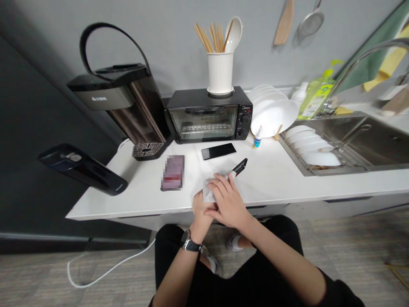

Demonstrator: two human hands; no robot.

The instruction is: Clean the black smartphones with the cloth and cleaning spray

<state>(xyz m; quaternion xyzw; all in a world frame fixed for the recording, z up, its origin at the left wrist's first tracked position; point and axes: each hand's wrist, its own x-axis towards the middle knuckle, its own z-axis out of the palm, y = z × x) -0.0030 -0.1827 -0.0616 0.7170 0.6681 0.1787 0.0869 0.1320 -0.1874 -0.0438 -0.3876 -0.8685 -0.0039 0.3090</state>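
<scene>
My two hands meet over the near edge of the white countertop (140, 200). My right hand (229, 199) lies over a crumpled white tissue (208, 195), its fingers bent across it. My left hand (201, 207), with a dark watch on the wrist, is closed below the tissue; its fingers are mostly hidden. A slim black object (240, 166) with a bit of red sticks out beyond my right fingertips; the rest of it is covered. Just past the hands lies a black smartphone (219, 151). To their left is a blurred-out purplish rectangular item (173, 172).
A black toaster oven (204, 117) bears a white chopstick cup (220, 72). Left stand a water dispenser (128, 111) and a dark upright appliance (83, 170). Right are a small glue-like bottle (257, 140), white plates (275, 115) and a sink (373, 145) holding bowls (315, 145).
</scene>
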